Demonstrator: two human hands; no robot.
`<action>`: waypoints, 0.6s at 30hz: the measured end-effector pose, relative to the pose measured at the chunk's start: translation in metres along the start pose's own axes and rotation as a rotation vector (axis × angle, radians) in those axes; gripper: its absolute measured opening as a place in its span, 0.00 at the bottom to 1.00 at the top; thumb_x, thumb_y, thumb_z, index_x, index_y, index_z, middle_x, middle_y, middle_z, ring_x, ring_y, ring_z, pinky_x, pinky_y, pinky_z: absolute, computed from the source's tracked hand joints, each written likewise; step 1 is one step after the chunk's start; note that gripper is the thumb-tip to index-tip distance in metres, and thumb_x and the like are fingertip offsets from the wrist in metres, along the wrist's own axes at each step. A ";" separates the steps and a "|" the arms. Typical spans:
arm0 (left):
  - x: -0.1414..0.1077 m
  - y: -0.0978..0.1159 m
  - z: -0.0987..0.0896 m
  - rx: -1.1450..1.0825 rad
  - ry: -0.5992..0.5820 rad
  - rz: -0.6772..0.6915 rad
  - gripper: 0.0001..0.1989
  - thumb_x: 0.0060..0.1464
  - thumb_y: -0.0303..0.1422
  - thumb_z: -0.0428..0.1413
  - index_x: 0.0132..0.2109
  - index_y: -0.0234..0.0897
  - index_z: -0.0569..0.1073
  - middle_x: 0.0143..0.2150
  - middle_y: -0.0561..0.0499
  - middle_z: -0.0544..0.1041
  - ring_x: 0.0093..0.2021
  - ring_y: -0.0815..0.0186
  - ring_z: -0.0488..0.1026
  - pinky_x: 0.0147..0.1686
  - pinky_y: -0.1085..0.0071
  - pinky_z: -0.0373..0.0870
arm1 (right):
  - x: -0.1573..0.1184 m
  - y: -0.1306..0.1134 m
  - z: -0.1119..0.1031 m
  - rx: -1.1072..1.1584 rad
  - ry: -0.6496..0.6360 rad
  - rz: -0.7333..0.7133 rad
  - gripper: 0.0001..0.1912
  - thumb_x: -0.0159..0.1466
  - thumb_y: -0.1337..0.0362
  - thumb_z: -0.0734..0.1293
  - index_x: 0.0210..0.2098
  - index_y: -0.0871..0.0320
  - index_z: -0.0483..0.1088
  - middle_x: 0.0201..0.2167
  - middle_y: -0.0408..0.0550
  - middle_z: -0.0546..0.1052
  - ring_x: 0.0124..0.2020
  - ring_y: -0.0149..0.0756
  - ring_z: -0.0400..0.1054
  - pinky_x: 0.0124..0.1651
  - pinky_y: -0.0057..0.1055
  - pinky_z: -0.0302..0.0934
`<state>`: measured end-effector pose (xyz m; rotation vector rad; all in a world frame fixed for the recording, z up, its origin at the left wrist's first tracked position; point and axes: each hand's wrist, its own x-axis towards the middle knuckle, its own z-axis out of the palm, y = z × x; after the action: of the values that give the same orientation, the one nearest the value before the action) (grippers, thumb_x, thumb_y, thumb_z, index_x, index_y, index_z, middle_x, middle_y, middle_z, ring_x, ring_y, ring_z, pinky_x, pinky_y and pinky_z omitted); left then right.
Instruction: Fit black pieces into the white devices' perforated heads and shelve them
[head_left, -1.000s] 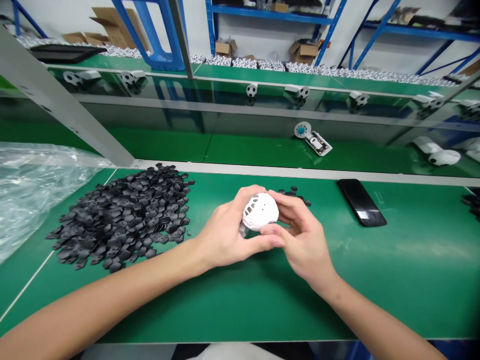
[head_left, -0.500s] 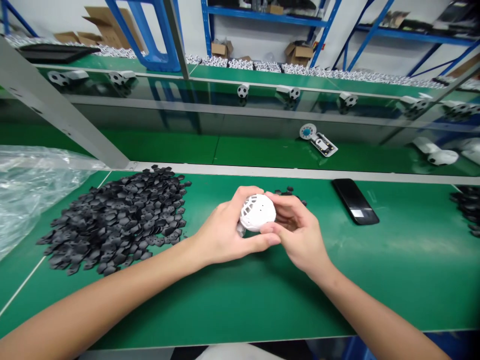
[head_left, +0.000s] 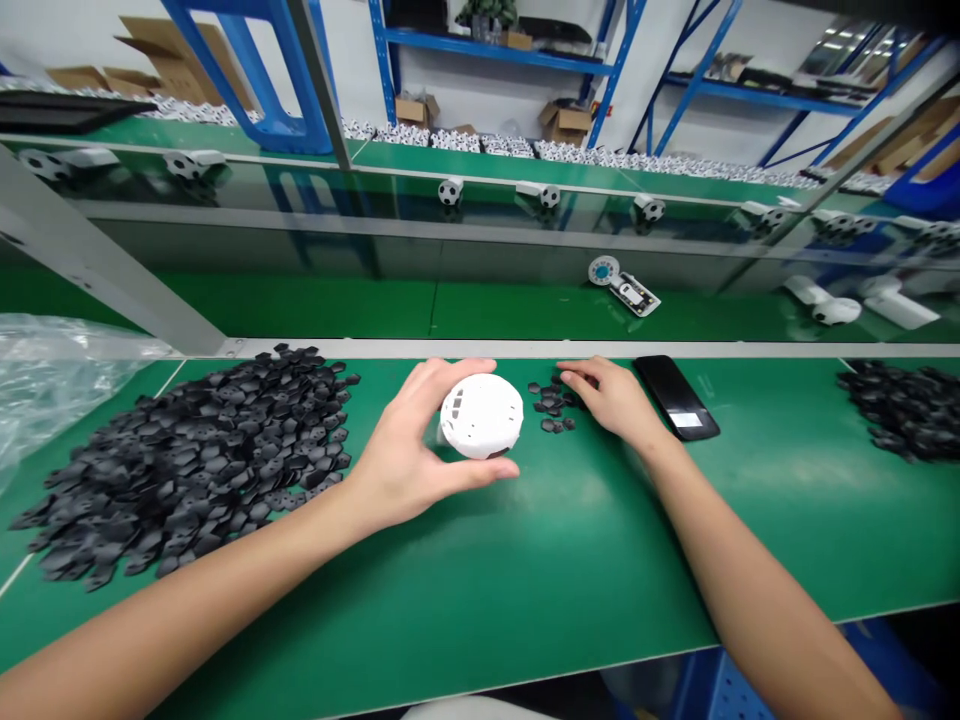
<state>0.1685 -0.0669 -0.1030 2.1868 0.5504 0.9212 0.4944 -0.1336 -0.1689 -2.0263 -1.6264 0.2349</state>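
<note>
Currently I see the left hand [head_left: 405,445] gripping a white plastic ball shell [head_left: 481,416] above the green surface [head_left: 570,560]; the right hand's [head_left: 611,398] loose fingers [head_left: 577,375] look empty, touching small black pentagon patches [head_left: 551,405].
</note>
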 end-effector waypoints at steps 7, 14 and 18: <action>-0.011 -0.018 0.013 0.038 -0.012 0.015 0.37 0.53 0.41 0.72 0.66 0.48 0.67 0.58 0.44 0.73 0.55 0.55 0.74 0.53 0.60 0.75 | 0.005 -0.009 0.004 0.130 0.035 0.043 0.10 0.67 0.57 0.70 0.41 0.57 0.80 0.37 0.50 0.80 0.33 0.38 0.69 0.38 0.36 0.61; -0.022 -0.010 0.019 -0.258 0.085 -0.333 0.36 0.55 0.40 0.68 0.66 0.45 0.61 0.48 0.48 0.74 0.35 0.67 0.75 0.31 0.73 0.76 | -0.013 -0.039 -0.005 0.375 0.065 0.083 0.07 0.64 0.63 0.69 0.40 0.55 0.77 0.26 0.42 0.78 0.27 0.37 0.71 0.34 0.34 0.66; -0.023 -0.017 0.024 -0.321 0.121 -0.353 0.34 0.59 0.38 0.66 0.67 0.46 0.61 0.60 0.44 0.70 0.48 0.64 0.76 0.41 0.72 0.77 | -0.029 -0.064 -0.005 0.616 -0.115 0.100 0.15 0.65 0.54 0.74 0.47 0.55 0.82 0.44 0.50 0.86 0.42 0.45 0.82 0.46 0.40 0.76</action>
<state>0.1698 -0.0797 -0.1379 1.6885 0.7605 0.8833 0.4345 -0.1542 -0.1380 -1.6320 -1.2997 0.7952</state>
